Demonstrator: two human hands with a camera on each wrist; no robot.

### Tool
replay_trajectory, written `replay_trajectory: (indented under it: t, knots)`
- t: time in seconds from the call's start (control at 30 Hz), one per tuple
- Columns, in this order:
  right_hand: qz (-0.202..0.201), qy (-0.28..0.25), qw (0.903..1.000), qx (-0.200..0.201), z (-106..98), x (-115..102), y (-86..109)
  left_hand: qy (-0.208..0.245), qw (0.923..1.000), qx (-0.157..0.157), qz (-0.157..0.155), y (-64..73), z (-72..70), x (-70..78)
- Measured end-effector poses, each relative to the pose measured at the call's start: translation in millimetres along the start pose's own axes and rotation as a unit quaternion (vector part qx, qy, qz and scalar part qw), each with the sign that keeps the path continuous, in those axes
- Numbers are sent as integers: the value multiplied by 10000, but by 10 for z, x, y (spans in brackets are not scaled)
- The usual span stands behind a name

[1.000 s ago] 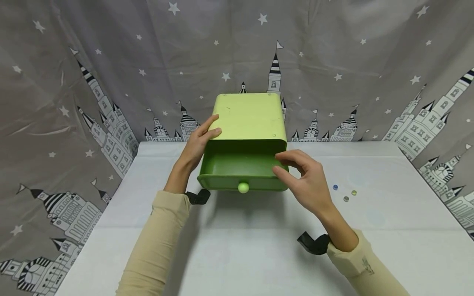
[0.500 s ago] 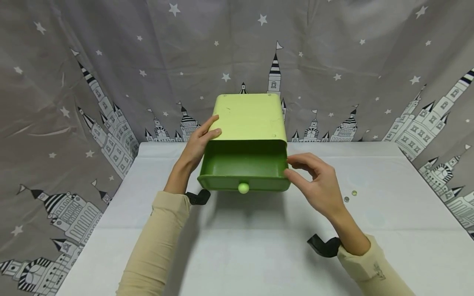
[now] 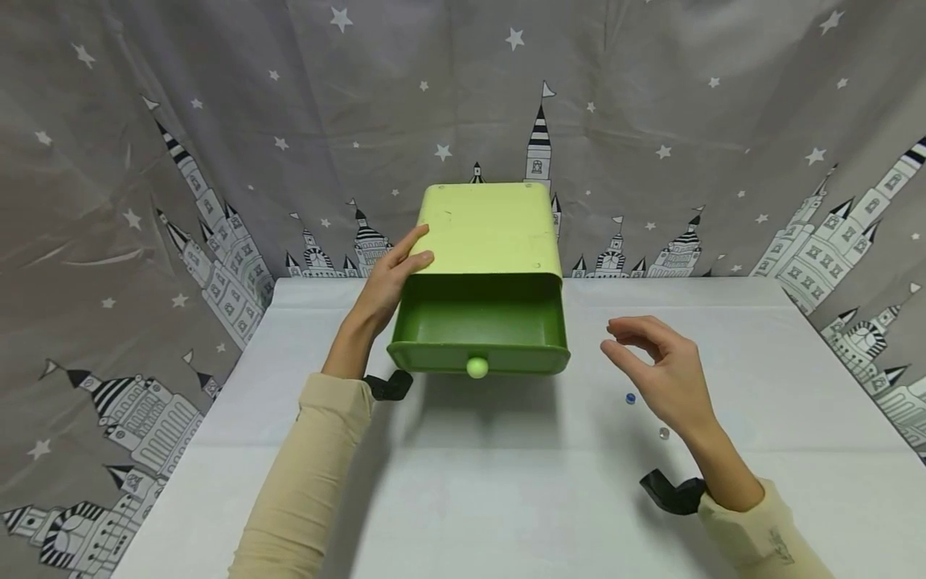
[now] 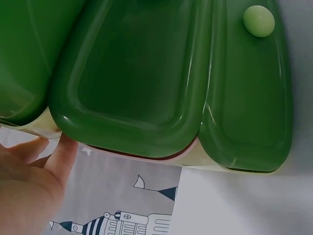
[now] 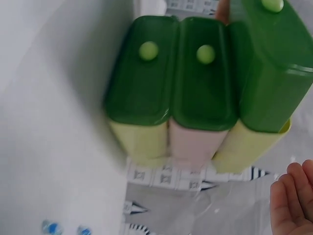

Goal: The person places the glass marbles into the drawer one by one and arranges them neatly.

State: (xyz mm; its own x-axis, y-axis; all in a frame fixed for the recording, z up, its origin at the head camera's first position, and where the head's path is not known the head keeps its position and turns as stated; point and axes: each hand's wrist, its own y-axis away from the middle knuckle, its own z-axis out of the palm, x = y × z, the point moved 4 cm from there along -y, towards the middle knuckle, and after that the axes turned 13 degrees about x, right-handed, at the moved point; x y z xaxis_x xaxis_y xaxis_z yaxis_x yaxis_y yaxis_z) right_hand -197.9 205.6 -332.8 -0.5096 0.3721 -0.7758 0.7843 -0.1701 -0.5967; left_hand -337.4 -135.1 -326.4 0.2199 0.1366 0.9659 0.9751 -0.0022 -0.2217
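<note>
A small drawer cabinet (image 3: 492,229) has a pale yellow-green top and green drawers with round knobs. Its top drawer (image 3: 434,358) is pulled out, showing a bare green inside. My left hand (image 3: 379,289) rests at the cabinet's upper left, thumb and forefinger on the top edge; in the left wrist view its fingers (image 4: 63,156) press the side. Out to the right of the drawer, my right hand (image 3: 665,374) hovers over the table, fingers bent and apart from the thumb, nothing visible between them. Below it lie a blue glass bead (image 3: 631,399) and a clear one (image 3: 664,433).
The right wrist view shows the lower drawers (image 5: 142,83) closed, stacked in yellow and pink casings. A white cloth (image 3: 463,498) covers the table. Behind hangs a grey curtain (image 3: 289,48) printed with castles and stars. A black strap piece (image 3: 673,492) juts from the right wrist.
My right hand has moved from over the open drawer, past its right side, and out to the right above the beads. My left hand, the cabinet and the drawer stay in place.
</note>
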Motion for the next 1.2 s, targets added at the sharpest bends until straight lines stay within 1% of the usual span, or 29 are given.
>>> replay_trajectory:
  t: [0.17, 0.27, 0.4, 0.63, 0.9, 1.07, 1.17, 1.2]
  knots:
    - [188, 355, 9991, 102, -128, 144, 29, 11, 9999, -17, -107, 12, 0, 36]
    - [213, 529, 9982, 182, -186, 196, 37, 6, 9999, -42, -155, 75, 11, 142]
    - [227, 614, 9975, 255, -236, 237, 52, -22, 9998, -86, -178, 159, 32, 264]
    - [307, 712, 9967, 250, -284, 346, 110, -17, 9998, -68, -193, 163, 34, 267]
    - [518, 1241, 9907, 190, -376, 621, 150, -61, 9998, -73, -177, 164, 38, 270]
    - [625, 1324, 9892, 83, -405, 707, 188, -68, 9998, -57, -164, 168, 41, 278]
    - [749, 1377, 9876, -8, -410, 762, 220, -39, 9998, -25, -206, 160, 36, 265]
    - [769, 1429, 9867, -37, -409, 781, 230, -29, 9998, -11, -193, 141, 33, 226]
